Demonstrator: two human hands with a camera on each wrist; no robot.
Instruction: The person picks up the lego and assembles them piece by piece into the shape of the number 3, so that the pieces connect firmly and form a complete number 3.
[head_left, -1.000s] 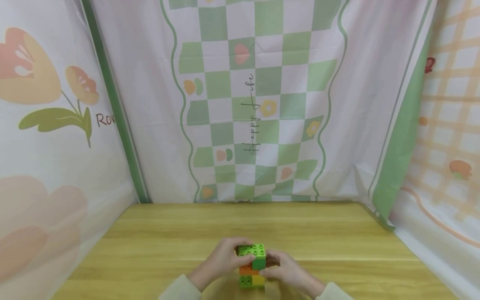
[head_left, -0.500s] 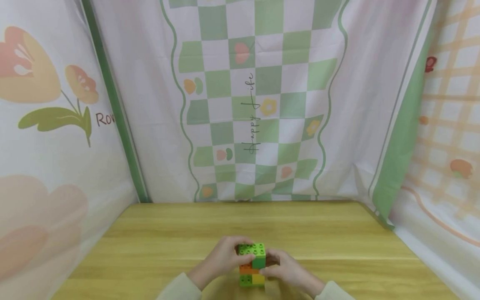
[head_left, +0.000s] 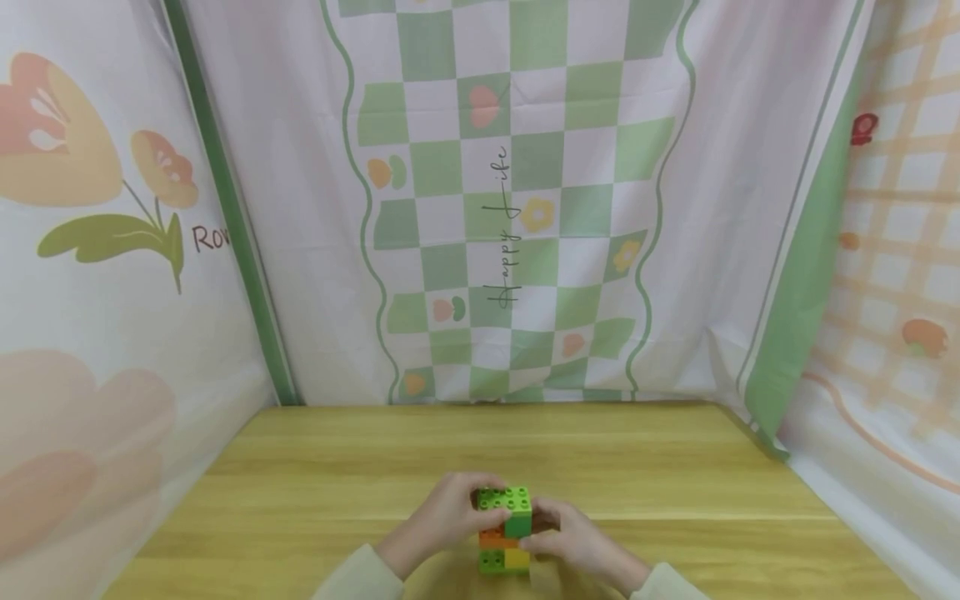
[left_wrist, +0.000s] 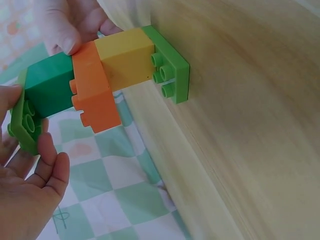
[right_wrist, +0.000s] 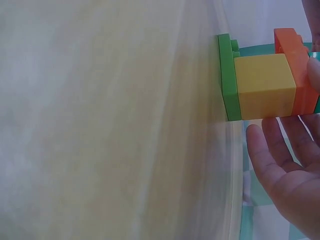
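A stack of toy building bricks stands upright on the wooden table (head_left: pixel 337 467) near the person. From the bottom up it has a light green plate (left_wrist: pixel 177 67), a yellow brick (right_wrist: pixel 265 85), an orange brick (left_wrist: pixel 95 85), a dark green brick (left_wrist: pixel 50 82) and a light green top plate (head_left: pixel 517 497). The left hand (head_left: pixel 453 517) pinches the top plate, thumb in front and fingers at the far side. From the right, the right hand (head_left: pixel 573 542) holds the stack's middle, its thumb on the orange brick. Its fingertips behind the stack are partly hidden.
A white curtain with green checks (head_left: pixel 592 150) hangs behind the table's back edge. Flower-printed cloth (head_left: pixel 90 317) hangs at the left, and orange-checked cloth (head_left: pixel 900 275) at the right.
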